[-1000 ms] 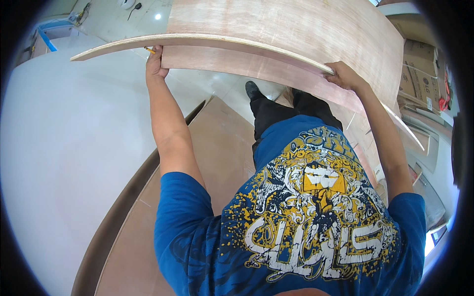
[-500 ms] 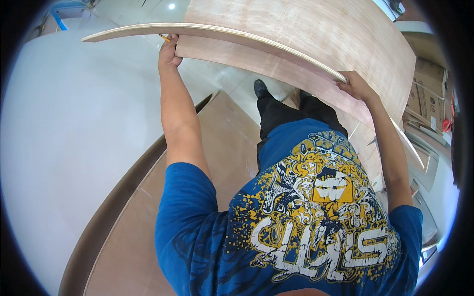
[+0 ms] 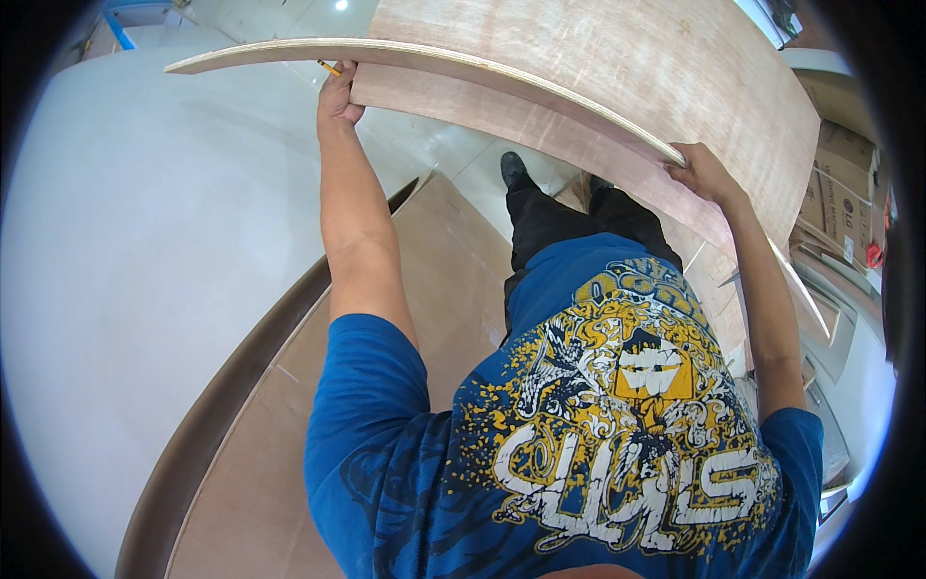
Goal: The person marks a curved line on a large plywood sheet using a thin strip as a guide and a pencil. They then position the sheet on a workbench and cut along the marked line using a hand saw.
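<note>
A narrow plywood strip [image 3: 270,54] spans across in front of me, its pale layered edge turned up. My left hand [image 3: 339,96] is closed at the strip's underside left of its middle, with a yellow pencil [image 3: 329,68] sticking out between the fingers. Toward the strip's right end, my right hand [image 3: 706,176] grips it with bent fingers; some fingertips are hidden. Beneath and beyond the strip is a large plywood sheet [image 3: 617,53], whose near part shows below the strip. Whether strip and sheet touch cannot be made out.
A white wall or panel [image 3: 145,241] fills the left side. Near my left arm lies a brown board [image 3: 415,261] with a dark curved edge. Cardboard boxes [image 3: 844,193] stand at the right. Shiny tiles [image 3: 434,145] cover the floor around my shoes [image 3: 514,169].
The whole scene shifts slightly right in the picture. Both hands keep their hold on the strip, and the pencil stays in my left hand.
</note>
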The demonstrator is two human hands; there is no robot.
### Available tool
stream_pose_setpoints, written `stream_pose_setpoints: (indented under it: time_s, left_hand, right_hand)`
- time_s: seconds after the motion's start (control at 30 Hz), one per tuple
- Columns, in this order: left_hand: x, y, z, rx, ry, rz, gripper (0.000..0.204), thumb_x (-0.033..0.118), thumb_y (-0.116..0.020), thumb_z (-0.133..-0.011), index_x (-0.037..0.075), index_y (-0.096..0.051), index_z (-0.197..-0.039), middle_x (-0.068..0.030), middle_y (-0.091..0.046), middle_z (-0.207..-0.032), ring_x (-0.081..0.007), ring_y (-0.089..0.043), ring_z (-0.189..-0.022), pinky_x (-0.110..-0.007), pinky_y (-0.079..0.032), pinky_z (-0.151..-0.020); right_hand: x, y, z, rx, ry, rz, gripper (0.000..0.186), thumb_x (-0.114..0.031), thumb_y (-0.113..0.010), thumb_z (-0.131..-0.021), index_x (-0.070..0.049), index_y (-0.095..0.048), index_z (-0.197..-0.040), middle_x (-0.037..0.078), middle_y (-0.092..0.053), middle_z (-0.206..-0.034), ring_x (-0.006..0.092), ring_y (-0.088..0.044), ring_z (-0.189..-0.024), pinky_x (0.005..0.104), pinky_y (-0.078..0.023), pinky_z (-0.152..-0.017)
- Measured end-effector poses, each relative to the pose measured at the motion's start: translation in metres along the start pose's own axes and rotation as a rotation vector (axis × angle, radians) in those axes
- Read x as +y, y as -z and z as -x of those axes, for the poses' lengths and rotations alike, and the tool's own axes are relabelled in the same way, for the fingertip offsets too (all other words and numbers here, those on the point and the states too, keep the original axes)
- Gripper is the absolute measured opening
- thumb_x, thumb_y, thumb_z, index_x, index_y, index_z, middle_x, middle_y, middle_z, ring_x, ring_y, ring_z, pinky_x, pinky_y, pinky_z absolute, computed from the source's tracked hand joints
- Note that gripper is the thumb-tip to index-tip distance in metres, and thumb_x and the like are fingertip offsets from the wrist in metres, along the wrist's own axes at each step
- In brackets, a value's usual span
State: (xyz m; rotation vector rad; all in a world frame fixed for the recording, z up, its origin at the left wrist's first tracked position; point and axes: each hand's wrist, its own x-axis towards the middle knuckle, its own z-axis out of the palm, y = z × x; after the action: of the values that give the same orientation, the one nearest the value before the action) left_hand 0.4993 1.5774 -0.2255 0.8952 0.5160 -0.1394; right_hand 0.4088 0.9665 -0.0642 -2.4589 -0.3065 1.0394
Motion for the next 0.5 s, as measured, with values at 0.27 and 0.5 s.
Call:
stream_pose_setpoints:
  time_s: [0.27,0.5]
  left_hand:
    - [-0.002,0.009,-0.006,0.004,-0.019,0.000,0.028,0.017,-0.058,-0.103,0.004,-0.056,-0.128,-0.0084,-0.066,-0.123,-0.0222,-0.063,-0.113,-0.038,-0.052,-0.101]
    - [-0.007,0.018,-0.012,-0.051,-0.025,-0.004,0.028,0.018,-0.057,-0.103,0.004,-0.057,-0.128,-0.0109,-0.066,-0.126,-0.0227,-0.065,-0.114,-0.037,-0.054,-0.100]
  right_hand:
    - [0.002,0.001,-0.001,-0.004,0.008,0.019,0.033,-0.012,-0.069,-0.084,-0.001,-0.068,-0.115,0.025,-0.069,-0.092,0.0367,-0.068,-0.085,0.0431,-0.051,-0.081]
    - [-0.005,0.001,0.002,0.013,0.024,0.014,0.032,-0.012,-0.068,-0.084,0.000,-0.067,-0.114,0.025,-0.070,-0.093,0.0380,-0.068,-0.086,0.0435,-0.051,-0.081]
